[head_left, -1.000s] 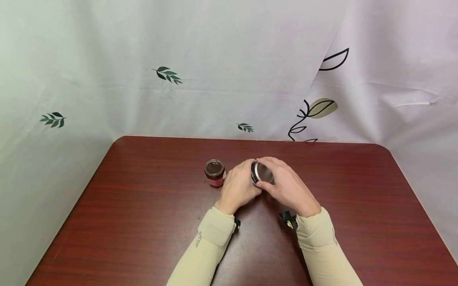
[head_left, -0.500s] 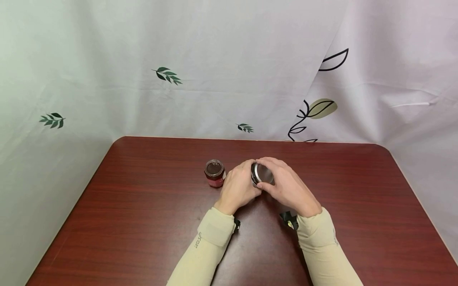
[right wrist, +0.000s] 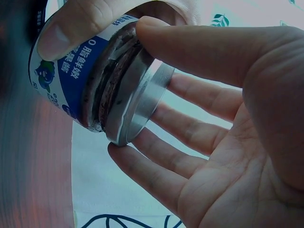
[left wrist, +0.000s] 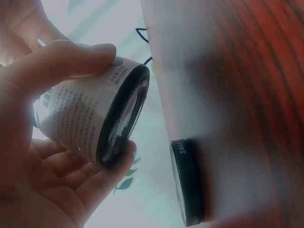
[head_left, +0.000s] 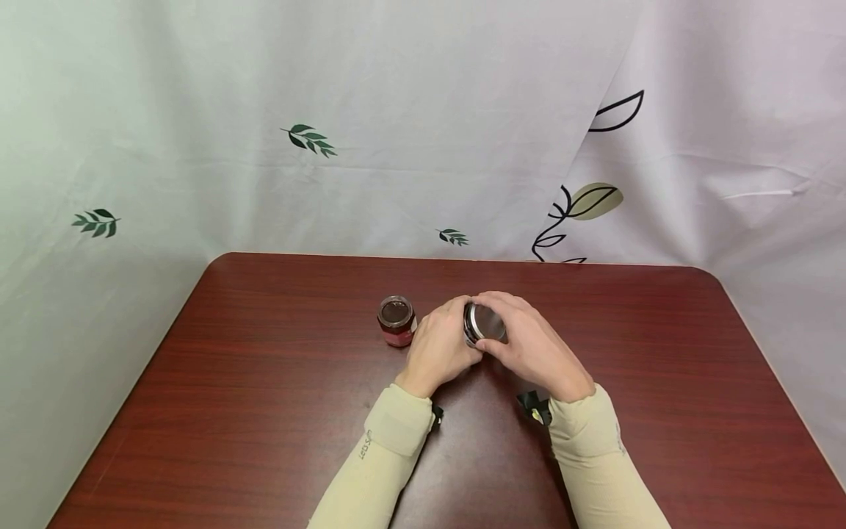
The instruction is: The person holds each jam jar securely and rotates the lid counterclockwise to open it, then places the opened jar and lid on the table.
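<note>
A glass jar (right wrist: 71, 80) with a white and blue label, printed with a blueberry, is held tilted above the table. My left hand (head_left: 441, 342) grips its body; thumb and fingers wrap it in the left wrist view. On its mouth sits a silver lid (right wrist: 137, 99). The right hand (head_left: 532, 345) has thumb and fingertips around the lid's rim. Glass threads show between label and lid. To the left of my left hand stands a second jar (head_left: 397, 322) with a dark top and red label, apart from that hand.
A flat black round piece with white print (left wrist: 187, 183), like a lid, lies on the table below the held jar; the hands hide it in the head view. The reddish-brown table (head_left: 277, 382) ends at a pale curtain (head_left: 370, 88) with leaf prints.
Both hands stay almost still on the jar and its lid. The second jar has not moved.
</note>
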The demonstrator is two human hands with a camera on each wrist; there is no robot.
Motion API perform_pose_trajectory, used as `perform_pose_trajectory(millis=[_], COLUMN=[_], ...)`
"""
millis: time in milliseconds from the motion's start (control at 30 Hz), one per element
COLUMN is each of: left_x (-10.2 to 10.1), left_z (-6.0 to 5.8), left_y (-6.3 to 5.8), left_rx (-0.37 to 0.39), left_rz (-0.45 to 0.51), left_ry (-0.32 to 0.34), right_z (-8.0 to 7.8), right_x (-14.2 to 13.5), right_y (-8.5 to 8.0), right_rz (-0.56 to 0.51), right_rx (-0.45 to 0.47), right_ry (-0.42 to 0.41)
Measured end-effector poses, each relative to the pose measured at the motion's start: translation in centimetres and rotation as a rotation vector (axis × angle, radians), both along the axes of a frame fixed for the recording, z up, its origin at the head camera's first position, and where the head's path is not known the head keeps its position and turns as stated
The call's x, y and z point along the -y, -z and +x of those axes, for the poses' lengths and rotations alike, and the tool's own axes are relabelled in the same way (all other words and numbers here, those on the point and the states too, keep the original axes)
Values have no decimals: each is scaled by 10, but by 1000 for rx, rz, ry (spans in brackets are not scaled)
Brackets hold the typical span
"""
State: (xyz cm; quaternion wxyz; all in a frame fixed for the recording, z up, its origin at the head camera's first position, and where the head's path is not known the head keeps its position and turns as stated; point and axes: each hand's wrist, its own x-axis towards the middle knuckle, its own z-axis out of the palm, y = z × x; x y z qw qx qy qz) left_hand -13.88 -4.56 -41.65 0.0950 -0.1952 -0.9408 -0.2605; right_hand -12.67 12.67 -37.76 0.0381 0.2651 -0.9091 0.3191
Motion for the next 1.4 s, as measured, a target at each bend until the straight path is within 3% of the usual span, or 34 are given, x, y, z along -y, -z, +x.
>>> perform_pose_trajectory(millis=[1400], left_x=[1], left_z=[0], left_y=[2], left_rx=[10], left_rz=[1], left_ry=[16], right_z=[-1], right_x=[1], right_y=[2], right_rz=[1], right_rx=[-22], right_ry=[-37])
